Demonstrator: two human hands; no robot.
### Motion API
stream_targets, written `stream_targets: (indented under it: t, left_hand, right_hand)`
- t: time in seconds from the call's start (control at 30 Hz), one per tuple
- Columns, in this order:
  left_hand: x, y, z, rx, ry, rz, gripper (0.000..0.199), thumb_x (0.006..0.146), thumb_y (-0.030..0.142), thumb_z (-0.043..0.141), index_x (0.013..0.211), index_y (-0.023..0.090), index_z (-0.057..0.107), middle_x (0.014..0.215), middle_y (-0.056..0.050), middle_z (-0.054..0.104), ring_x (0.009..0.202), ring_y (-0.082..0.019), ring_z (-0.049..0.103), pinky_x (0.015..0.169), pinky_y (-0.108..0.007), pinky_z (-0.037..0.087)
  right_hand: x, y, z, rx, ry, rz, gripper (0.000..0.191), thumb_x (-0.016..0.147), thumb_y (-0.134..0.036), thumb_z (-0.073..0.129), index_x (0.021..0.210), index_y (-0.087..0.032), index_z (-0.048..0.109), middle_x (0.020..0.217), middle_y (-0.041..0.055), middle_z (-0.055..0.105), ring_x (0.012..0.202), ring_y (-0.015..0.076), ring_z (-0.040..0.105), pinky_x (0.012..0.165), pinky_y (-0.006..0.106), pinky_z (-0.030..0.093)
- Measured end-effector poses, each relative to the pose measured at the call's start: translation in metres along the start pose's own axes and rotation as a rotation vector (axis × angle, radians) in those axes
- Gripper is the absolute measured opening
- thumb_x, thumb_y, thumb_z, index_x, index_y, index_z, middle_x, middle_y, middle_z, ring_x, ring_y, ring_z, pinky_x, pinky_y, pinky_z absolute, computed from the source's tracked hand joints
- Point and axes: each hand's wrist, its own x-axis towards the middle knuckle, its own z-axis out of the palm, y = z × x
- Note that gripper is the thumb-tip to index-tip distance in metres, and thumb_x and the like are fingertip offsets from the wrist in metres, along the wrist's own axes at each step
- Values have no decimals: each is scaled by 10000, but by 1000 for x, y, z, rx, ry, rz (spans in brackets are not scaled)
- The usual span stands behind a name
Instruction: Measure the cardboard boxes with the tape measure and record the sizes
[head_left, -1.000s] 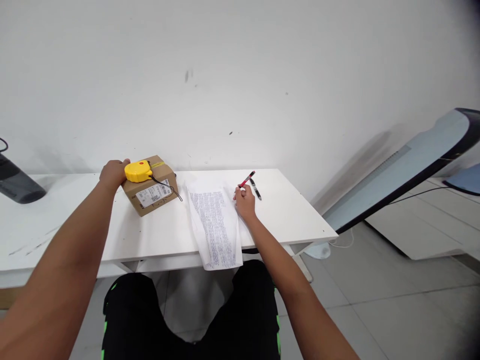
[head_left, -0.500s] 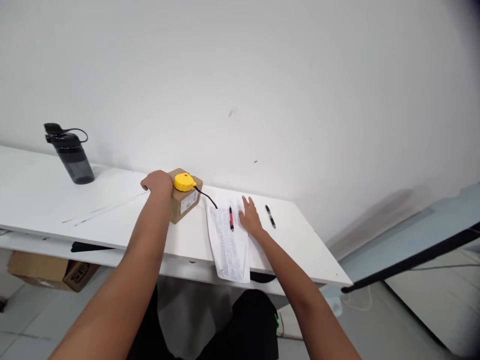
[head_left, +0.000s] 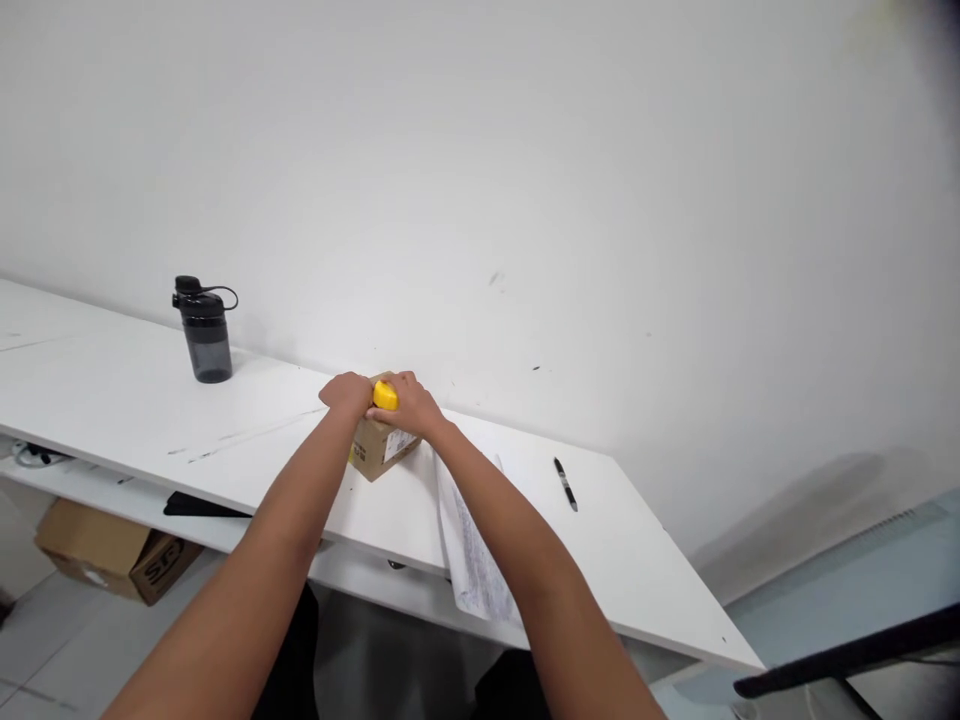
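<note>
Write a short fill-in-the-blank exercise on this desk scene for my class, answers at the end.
The right hand holds a tape measure coloured ____.
The left hand is at a labelled cardboard ____.
From the wearer's view, the pen lies to the ____ of the paper.

Answers: yellow; box; right.

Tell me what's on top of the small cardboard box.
A yellow tape measure, on or just above the box, gripped by the right hand, the left hand beside it. Both hands hide much of the top; what they cover cannot be seen.
</note>
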Motion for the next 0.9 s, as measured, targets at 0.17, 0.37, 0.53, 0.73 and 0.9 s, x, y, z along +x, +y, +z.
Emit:
stream_targets:
  t: [0.17, 0.37, 0.53, 0.73, 0.9]
  left_hand:
    - [7, -6, 7, -110, -23, 135, 404, 864, 463, 462, 935, 148, 704, 1067, -215, 714, 1012, -354, 665, 758, -394, 485]
    - [16, -5, 21, -236, -89, 277, 409, 934, 350, 326, 838, 175, 684, 1066, -156, 732, 983, -253, 681, 762, -322, 490]
    - [25, -2, 28, -260, -132, 248, 532, 960, 482, 267, 790, 167, 661, 1033, -169, 734, 945, -266, 686, 775, -334, 482]
    - [24, 2, 29, -241, -158, 249, 621, 946, 600, 247, 831, 152, 661, 1076, -179, 718, 972, -272, 670, 792, -331, 465]
    - [21, 4, 27, -207, -149, 248, 537, 973, 485, 258, 887, 138, 658, 1071, -174, 718, 909, -241, 677, 751, -314, 461]
  right_hand:
    - [15, 9, -5, 290, 201, 212, 579, 830, -612, 556, 1270, -239, 506, 1136, 78, 630, 970, 224, 623, 836, 365, 495]
    - [39, 9, 18, 488, 494, 473, 576, 860, -700, 425, 1204, -255, 546, 1059, 102, 674, 991, 271, 633, 839, 407, 486]
    - [40, 19, 24, 483, 514, 515, 807, 780, -765, 509, 1369, -220, 422, 1103, 155, 657, 1077, 322, 613, 886, 448, 461]
    - [37, 17, 22, 451, 491, 439, 827, 807, -797, 451, 1384, -207, 395, 1030, 142, 662, 1030, 335, 621, 897, 476, 444]
    - [36, 11, 17, 378, 400, 518, 742, 887, -751, 354, 1369, -188, 385, 1046, 163, 660, 989, 349, 631, 856, 475, 457]
